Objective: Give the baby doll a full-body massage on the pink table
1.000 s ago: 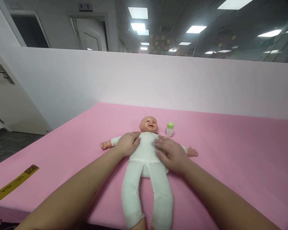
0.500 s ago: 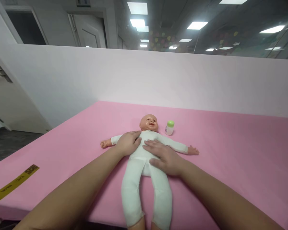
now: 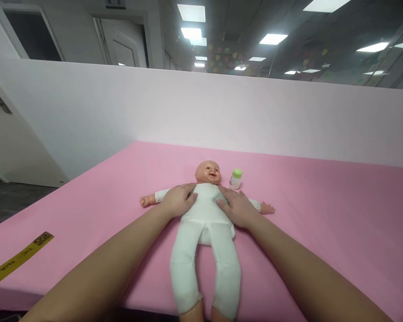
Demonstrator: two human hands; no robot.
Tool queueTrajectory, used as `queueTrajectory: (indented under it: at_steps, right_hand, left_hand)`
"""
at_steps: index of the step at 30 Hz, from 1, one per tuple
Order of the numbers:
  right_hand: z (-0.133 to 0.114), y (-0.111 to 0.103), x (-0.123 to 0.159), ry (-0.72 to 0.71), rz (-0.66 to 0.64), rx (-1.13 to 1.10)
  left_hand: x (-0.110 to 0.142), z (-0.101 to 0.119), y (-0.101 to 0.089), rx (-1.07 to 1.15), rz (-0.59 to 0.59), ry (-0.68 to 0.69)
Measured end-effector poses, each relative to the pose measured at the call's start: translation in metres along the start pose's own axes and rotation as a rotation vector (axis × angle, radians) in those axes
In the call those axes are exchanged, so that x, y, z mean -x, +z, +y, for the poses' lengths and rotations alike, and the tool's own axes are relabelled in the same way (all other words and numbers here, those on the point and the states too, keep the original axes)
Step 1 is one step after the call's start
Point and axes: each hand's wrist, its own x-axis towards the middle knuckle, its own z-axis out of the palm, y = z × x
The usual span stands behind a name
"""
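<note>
A baby doll [image 3: 206, 205] with a white cloth body lies on its back, arms spread, its head toward the far wall. My left hand [image 3: 180, 200] rests flat on the doll's chest and shoulder at the left, fingers stretched out. On the opposite side, my right hand [image 3: 237, 206] lies over the doll's right-hand shoulder and upper arm as I see it, thumb apart from the fingers. Neither hand grips anything. Just beyond my right fingertips stands a small clear bottle [image 3: 235, 179] with a green cap, beside the doll's head.
The doll lies on a pink-covered table [image 3: 322, 232]. A yellow strip [image 3: 20, 258] with black print is stuck near its left front edge. A white wall [image 3: 255, 116] with glass above it runs along the back. At the left is a door [image 3: 16, 143].
My right hand has moved up from the doll's belly to its shoulder and upper arm. My left hand stays in place on the chest. The view has shifted slightly.
</note>
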Motion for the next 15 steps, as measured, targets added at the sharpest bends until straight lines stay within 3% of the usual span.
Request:
queueTrajectory:
  at_steps: [4, 7, 11, 15]
  right_hand:
    - [0.001, -0.002, 0.003, 0.008, 0.021, -0.023]
    - [0.000, -0.002, 0.003, -0.003, 0.028, -0.027]
    - [0.000, -0.001, 0.001, 0.004, 0.026, -0.027]
    - [0.001, 0.002, 0.001, -0.003, 0.043, -0.029]
  left_hand:
    - [0.008, -0.008, -0.015, 0.089, -0.015, -0.059]
    - [0.018, -0.006, -0.032, 0.243, -0.034, -0.026]
    - [0.032, 0.027, -0.050, 0.418, -0.178, 0.182]
    - [0.044, 0.065, -0.051, 0.542, -0.419, 0.365]
